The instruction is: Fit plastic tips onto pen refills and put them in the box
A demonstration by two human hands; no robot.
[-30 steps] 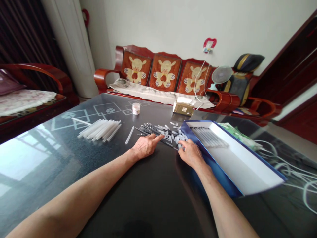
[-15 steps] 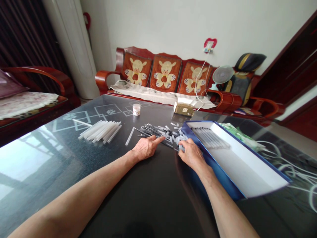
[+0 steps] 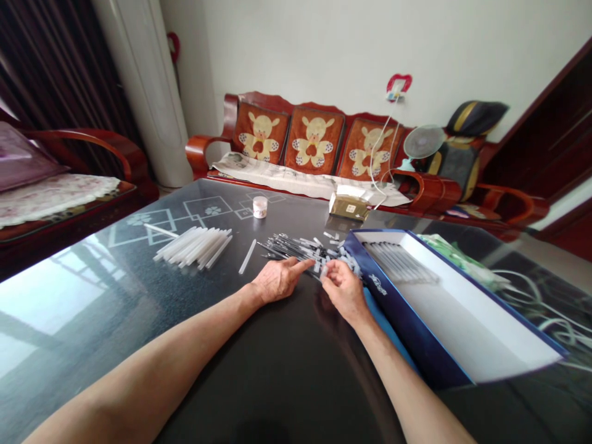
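Dozens of thin, light, stiff black rods with translucent plastic caps (image 3: 296,248) lie heaped on the dark glass tabletop (image 3: 139,296), best taken by their slim shafts; the right hand (image 3: 345,291) pinches at the heap's edge, its catch too small to tell, while the open left hand (image 3: 277,279) rests flat beside it.

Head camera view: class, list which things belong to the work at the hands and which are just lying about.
Part of the work: left hand, right hand, pile of dark sticks and pale plastic pieces, bundle of pale tubes, blue-edged box.

Lying about: small white jar, brown parcel, desk fan.
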